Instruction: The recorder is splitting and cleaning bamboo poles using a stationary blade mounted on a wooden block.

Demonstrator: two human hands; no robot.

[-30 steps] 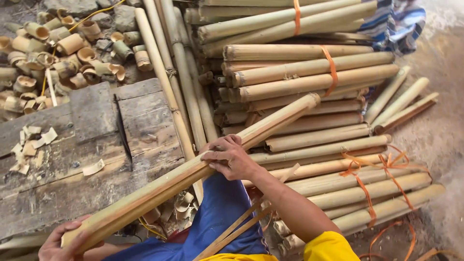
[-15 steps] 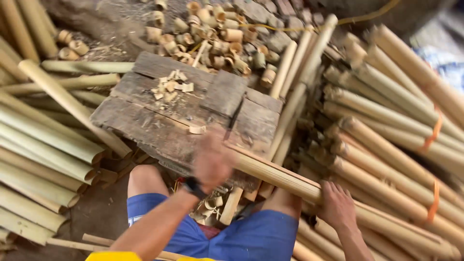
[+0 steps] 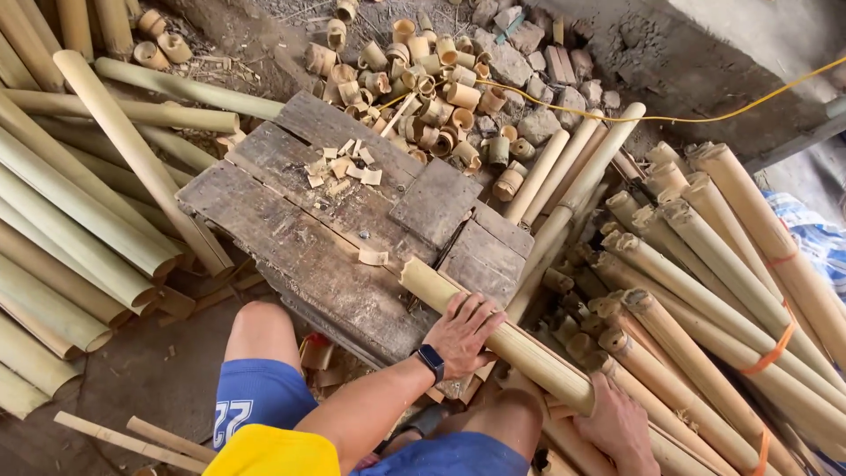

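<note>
Person is sitting low in the frame, holding one bamboo pole (image 3: 502,339) that is lying slantwise from the centre down to the lower right. Left hand (image 3: 465,333) is pressing on top of the pole, fingers (image 3: 483,310) spread and curled over it, just past where it crosses the edge of the wooden desk (image 3: 291,238). Right hand (image 3: 619,427) is gripping the pole further down at lower right, fingers wrapped under it and mostly hidden, so how tight they are I cannot tell. The pole's cut end is resting on the desk near the middle, beside a few wood chips (image 3: 339,167). No tool is showing in either hand.

Progress, as a judgement: a heap of short cut bamboo rings (image 3: 423,88) at upper centre suggests many are already done; this pole is looking whole. Loose poles (image 3: 79,211) at left and tied bundles (image 3: 731,291) at right are still waiting, so plenty is left.
</note>
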